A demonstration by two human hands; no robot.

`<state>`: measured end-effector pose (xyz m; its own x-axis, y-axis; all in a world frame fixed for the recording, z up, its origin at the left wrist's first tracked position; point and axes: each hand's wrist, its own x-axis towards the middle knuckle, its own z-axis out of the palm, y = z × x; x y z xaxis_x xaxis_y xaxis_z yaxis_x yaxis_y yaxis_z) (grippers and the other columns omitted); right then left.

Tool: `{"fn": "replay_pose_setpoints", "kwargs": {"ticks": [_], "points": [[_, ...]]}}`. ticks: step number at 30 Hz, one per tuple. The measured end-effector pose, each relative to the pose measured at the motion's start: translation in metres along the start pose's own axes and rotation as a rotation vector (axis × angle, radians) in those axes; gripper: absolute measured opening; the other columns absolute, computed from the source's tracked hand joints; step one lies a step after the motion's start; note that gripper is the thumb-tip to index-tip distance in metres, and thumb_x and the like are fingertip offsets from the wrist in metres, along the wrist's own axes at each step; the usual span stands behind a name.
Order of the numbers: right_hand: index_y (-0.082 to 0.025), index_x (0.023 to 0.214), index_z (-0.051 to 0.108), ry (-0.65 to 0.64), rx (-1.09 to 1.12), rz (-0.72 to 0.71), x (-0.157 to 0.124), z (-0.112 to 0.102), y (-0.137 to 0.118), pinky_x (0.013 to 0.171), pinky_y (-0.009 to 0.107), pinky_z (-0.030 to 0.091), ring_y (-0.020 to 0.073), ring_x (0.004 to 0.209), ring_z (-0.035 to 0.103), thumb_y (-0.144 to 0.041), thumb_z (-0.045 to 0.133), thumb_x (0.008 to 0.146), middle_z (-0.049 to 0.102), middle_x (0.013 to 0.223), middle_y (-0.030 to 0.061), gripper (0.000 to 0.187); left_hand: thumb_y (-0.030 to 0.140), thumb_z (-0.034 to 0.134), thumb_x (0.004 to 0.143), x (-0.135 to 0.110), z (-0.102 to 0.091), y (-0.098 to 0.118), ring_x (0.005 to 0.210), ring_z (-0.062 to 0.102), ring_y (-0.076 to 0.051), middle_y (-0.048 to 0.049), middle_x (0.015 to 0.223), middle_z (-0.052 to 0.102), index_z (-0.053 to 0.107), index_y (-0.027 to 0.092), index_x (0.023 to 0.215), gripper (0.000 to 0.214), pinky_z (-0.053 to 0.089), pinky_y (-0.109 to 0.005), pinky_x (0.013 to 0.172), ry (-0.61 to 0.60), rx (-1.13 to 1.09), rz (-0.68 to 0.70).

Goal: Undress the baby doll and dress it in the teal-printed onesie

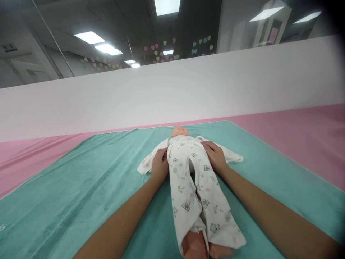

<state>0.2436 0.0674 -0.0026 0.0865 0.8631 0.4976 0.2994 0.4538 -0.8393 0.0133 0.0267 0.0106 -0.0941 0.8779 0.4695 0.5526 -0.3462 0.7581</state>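
A baby doll (180,131) lies on its back, its head at the far end and its bare feet nearest me. White baby trousers (185,172) with small printed animals cover its legs and reach high up the body; a gap shows at the crotch. Its white top (230,154) has the sleeves spread to both sides. My left hand (161,166) is closed at the left edge of the trousers' waist, fingertips partly hidden. On the opposite side, my right hand (215,156) has its fingers bent over the waist edge, gripping the cloth.
A green sheet (88,187) with some wrinkles lies under the doll, over a pink surface (304,144). Behind rises a low white wall (161,97), topped by glass with heart stickers (165,43) and reflected ceiling lights.
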Motion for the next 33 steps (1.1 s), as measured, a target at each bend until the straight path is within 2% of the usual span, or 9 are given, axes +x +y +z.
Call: {"fn": "replay_pose_setpoints", "kwargs": {"ticks": [5,10,16,20,23,26,28,30,33], "points": [[-0.02,0.093,0.067,-0.121,0.01,0.052,0.0,-0.005,-0.005,0.095,0.035,0.037,0.0231,0.103,0.054,-0.046,0.043,0.084,0.065,0.106,0.0038,0.037,0.038,0.041,0.089,-0.004,-0.002,0.006,0.115,0.05,-0.021,-0.0027,0.124,0.057,0.056,0.025,0.119,0.037,0.037,-0.036,0.1,-0.044,-0.088,-0.055],[-0.02,0.092,0.07,-0.142,-0.045,0.169,0.0,-0.007,-0.005,0.097,0.04,0.036,0.0287,0.106,0.054,-0.054,0.046,0.08,0.067,0.104,0.0032,0.043,0.046,0.037,0.09,-0.006,-0.002,0.008,0.135,0.027,-0.02,0.0013,0.145,0.035,0.041,0.026,0.135,0.05,0.019,-0.036,0.113,-0.201,-0.138,-0.115],[-0.026,0.12,0.058,-0.166,-0.017,0.065,-0.005,0.002,-0.012,0.109,0.039,0.025,0.0228,0.125,0.041,-0.05,0.044,0.084,0.052,0.132,0.0015,0.045,0.053,0.038,0.088,-0.01,-0.002,0.012,0.139,0.012,-0.019,0.0061,0.151,0.016,0.021,0.031,0.143,0.061,0.012,-0.036,0.115,-0.298,-0.168,-0.167],[-0.028,0.133,0.043,-0.23,-0.08,-0.016,-0.04,-0.004,-0.033,0.112,0.04,0.019,0.0208,0.136,0.024,-0.048,0.045,0.086,0.028,0.148,0.0009,0.052,0.054,0.04,0.087,-0.026,-0.002,0.015,0.139,0.015,-0.022,0.0031,0.15,0.02,0.023,0.03,0.142,0.062,0.015,-0.039,0.115,-0.274,-0.141,-0.18],[-0.029,0.132,0.044,-0.416,-0.227,-0.182,-0.09,-0.025,-0.06,0.111,0.045,0.019,0.0228,0.139,0.014,-0.042,0.049,0.086,0.025,0.149,0.0014,0.048,0.047,0.046,0.086,-0.054,-0.01,0.025,0.136,0.025,-0.024,-0.0039,0.148,0.027,0.034,0.027,0.136,0.056,0.026,-0.041,0.111,-0.248,-0.084,-0.102],[-0.026,0.118,0.053,-0.497,-0.348,-0.348,-0.144,-0.048,-0.09,0.108,0.045,0.025,0.0233,0.135,0.022,-0.034,0.052,0.086,0.04,0.14,0.0035,0.033,0.033,0.053,0.084,-0.094,-0.03,0.046,0.126,0.039,-0.021,-0.0069,0.136,0.043,0.051,0.023,0.113,0.031,0.034,-0.037,0.104,-0.216,0.018,0.158],[-0.025,0.096,0.06,-0.48,-0.416,-0.402,-0.174,-0.057,-0.106,0.102,0.045,0.03,0.0236,0.122,0.04,-0.028,0.054,0.084,0.053,0.125,0.0044,0.014,0.025,0.055,0.083,-0.122,-0.045,0.061,0.101,0.055,-0.016,-0.0053,0.105,0.058,0.055,0.02,0.092,0.01,0.044,-0.031,0.089,-0.129,0.069,0.307],[-0.023,0.086,0.06,-0.402,-0.478,-0.382,-0.193,-0.058,-0.116,0.09,0.041,0.038,0.0215,0.102,0.051,-0.023,0.055,0.082,0.059,0.105,0.0046,0.006,0.019,0.052,0.084,-0.146,-0.055,0.074,0.068,0.055,-0.01,0.001,0.073,0.056,0.054,0.019,0.079,0.005,0.045,-0.021,0.064,-0.171,0.122,0.372],[-0.021,0.082,0.058,-0.316,-0.574,-0.334,-0.203,-0.047,-0.119,0.079,0.039,0.038,0.0199,0.086,0.051,-0.018,0.057,0.079,0.058,0.09,0.0042,0.004,0.019,0.05,0.085,-0.171,-0.059,0.085,0.059,0.051,-0.009,0.0026,0.065,0.055,0.058,0.021,0.085,0.008,0.04,-0.02,0.055,-0.276,0.23,0.377]]}}
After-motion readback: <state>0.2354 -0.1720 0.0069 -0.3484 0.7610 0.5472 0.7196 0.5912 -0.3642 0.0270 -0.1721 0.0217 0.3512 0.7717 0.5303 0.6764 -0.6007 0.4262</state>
